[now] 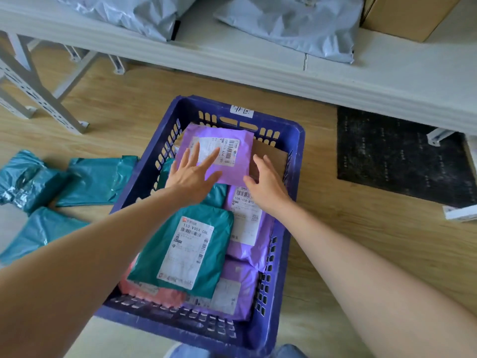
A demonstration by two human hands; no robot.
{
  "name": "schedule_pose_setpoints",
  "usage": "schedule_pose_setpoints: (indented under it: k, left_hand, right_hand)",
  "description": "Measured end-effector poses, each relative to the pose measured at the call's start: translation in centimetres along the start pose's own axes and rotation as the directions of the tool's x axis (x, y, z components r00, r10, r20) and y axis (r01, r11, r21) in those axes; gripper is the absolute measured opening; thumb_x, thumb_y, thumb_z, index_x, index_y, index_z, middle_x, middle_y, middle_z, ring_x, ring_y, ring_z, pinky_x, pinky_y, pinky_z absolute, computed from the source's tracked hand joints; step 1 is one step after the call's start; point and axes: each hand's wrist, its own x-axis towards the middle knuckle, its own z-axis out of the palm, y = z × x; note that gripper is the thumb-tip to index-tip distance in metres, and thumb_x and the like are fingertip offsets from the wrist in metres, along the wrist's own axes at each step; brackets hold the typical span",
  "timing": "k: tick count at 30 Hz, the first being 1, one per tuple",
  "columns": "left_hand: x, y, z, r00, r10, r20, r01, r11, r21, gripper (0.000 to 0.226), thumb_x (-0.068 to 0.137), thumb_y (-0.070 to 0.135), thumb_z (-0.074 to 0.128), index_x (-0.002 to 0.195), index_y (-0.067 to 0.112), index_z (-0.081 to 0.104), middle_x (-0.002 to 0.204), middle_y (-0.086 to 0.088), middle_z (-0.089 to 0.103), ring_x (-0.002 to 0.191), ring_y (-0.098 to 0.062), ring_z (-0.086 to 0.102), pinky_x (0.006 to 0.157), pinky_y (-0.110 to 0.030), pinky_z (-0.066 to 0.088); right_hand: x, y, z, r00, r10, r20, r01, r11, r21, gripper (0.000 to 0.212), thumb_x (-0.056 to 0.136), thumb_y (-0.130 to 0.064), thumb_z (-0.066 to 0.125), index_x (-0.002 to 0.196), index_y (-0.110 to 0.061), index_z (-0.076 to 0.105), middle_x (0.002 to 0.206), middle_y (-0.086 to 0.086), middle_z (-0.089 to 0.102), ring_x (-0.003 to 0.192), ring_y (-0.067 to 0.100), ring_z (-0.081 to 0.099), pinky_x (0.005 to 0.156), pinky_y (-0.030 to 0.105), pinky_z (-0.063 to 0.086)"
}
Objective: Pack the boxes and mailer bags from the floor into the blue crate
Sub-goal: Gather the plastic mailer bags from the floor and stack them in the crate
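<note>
On the floor at far left several teal mailer bags [77, 179] are not yet packed, and the blue crate [201, 103] already looks well filled. The likely trouble is slick bags piled loosely, sliding off one another or heaping above the rim. The left hand [192, 174] lies open, fingers straight and spread, pressing flat on a purple mailer bag [224, 153] at the crate's far end. If that bag is not seated level on the cardboard box [271, 156] beneath it, it could slip toward the labelled teal bag [185, 249] nearer the person. The right hand [265, 182] is also open, its fingers resting on the box at the purple bag's right edge, thumb by the near corner.
</note>
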Motion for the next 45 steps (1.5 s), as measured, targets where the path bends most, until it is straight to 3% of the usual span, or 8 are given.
schedule_pose_setpoints:
  k: [7, 13, 19, 26, 30, 37, 41, 45]
  left_hand:
    - [-10.6, 3.4, -8.7, 0.986, -0.061, 0.158, 0.086, 0.984, -0.155, 0.056, 0.098, 0.050, 0.028, 0.148, 0.044, 0.003, 0.158, 0.000, -0.018, 0.147, -0.021, -0.010, 0.118, -0.046, 0.008]
    - [-19.4, 3.7, -17.6, 0.966, -0.199, 0.163, 0.242, 0.915, -0.323, 0.055, 0.098, 0.053, 0.026, 0.149, 0.042, 0.009, 0.160, 0.000, -0.010, 0.147, -0.023, 0.006, 0.107, -0.039, 0.033]
    - [-30.2, 3.0, -24.9, 0.909, -0.380, 0.173, 0.418, 0.821, -0.389, 0.052, 0.098, 0.051, 0.028, 0.148, 0.041, 0.016, 0.160, -0.003, -0.003, 0.145, -0.027, 0.017, 0.110, -0.039, 0.029]
    - [-39.6, 1.8, -30.4, 0.812, -0.539, 0.224, 0.582, 0.725, -0.369, 0.053, 0.098, 0.048, 0.030, 0.149, 0.038, 0.017, 0.160, -0.002, 0.000, 0.137, -0.033, 0.033, 0.107, -0.042, 0.034]
    - [-42.0, -0.2, -32.3, 0.777, -0.576, 0.256, 0.625, 0.653, -0.428, 0.053, 0.099, 0.047, 0.031, 0.149, 0.038, 0.016, 0.160, 0.001, 0.002, 0.139, -0.033, 0.029, 0.112, -0.043, 0.029]
    - [-41.3, -8.7, -35.5, 0.770, -0.592, 0.237, 0.631, 0.652, -0.421, 0.052, 0.099, 0.047, 0.032, 0.147, 0.043, 0.015, 0.160, 0.003, 0.002, 0.139, -0.027, 0.032, 0.103, -0.038, 0.036]
    - [-39.7, -16.3, -37.4, 0.811, -0.515, 0.278, 0.585, 0.705, -0.401, 0.052, 0.099, 0.044, 0.034, 0.148, 0.042, 0.015, 0.160, 0.003, 0.002, 0.138, -0.029, 0.033, 0.107, -0.041, 0.033]
    - [-37.2, -24.7, -38.4, 0.839, -0.439, 0.321, 0.535, 0.771, -0.346, 0.052, 0.099, 0.041, 0.034, 0.148, 0.041, 0.015, 0.160, 0.005, 0.004, 0.142, -0.026, 0.025, 0.108, -0.042, 0.033]
  right_hand:
    - [-8.4, -7.2, -6.4, 0.988, 0.145, 0.043, -0.148, 0.987, 0.063, 0.064, 0.099, -0.034, 0.044, 0.152, -0.015, 0.013, 0.158, 0.004, 0.021, 0.140, 0.019, 0.032, 0.113, 0.035, 0.028]
    - [-15.3, -16.0, -10.7, 0.967, 0.238, 0.087, -0.246, 0.964, 0.097, 0.060, 0.099, -0.033, 0.044, 0.149, -0.010, 0.021, 0.153, 0.009, 0.032, 0.136, 0.024, 0.039, 0.108, 0.033, 0.031]
    - [-21.5, -23.6, -12.7, 0.946, 0.251, 0.205, -0.279, 0.952, 0.123, 0.049, 0.100, -0.028, 0.044, 0.140, -0.003, 0.033, 0.140, 0.012, 0.047, 0.126, 0.026, 0.046, 0.096, 0.029, 0.035]
    - [-26.8, -29.7, -14.0, 0.912, 0.256, 0.320, -0.309, 0.943, 0.127, 0.050, 0.100, -0.032, 0.043, 0.140, -0.003, 0.035, 0.139, 0.013, 0.049, 0.126, 0.028, 0.047, 0.100, 0.034, 0.036]
    - [-27.8, -32.6, -12.4, 0.892, 0.282, 0.354, -0.340, 0.933, 0.114, 0.047, 0.100, -0.029, 0.042, 0.138, -0.003, 0.036, 0.139, 0.015, 0.048, 0.125, 0.029, 0.046, 0.098, 0.033, 0.036]
    - [-26.2, -39.1, -5.9, 0.892, 0.308, 0.330, -0.380, 0.908, 0.179, 0.039, 0.099, -0.030, 0.044, 0.128, -0.002, 0.045, 0.134, 0.010, 0.052, 0.120, 0.028, 0.050, 0.095, 0.032, 0.037]
    - [-23.9, -43.1, -0.4, 0.877, 0.396, 0.273, -0.457, 0.862, 0.219, 0.040, 0.098, -0.031, 0.045, 0.124, -0.001, 0.049, 0.123, 0.011, 0.055, 0.111, 0.029, 0.053, 0.090, 0.033, 0.039]
    - [-21.8, -45.4, 5.9, 0.831, 0.523, 0.189, -0.555, 0.800, 0.227, 0.040, 0.097, -0.036, 0.046, 0.123, -0.005, 0.050, 0.136, 0.014, 0.049, 0.109, 0.025, 0.054, 0.099, 0.036, 0.037]
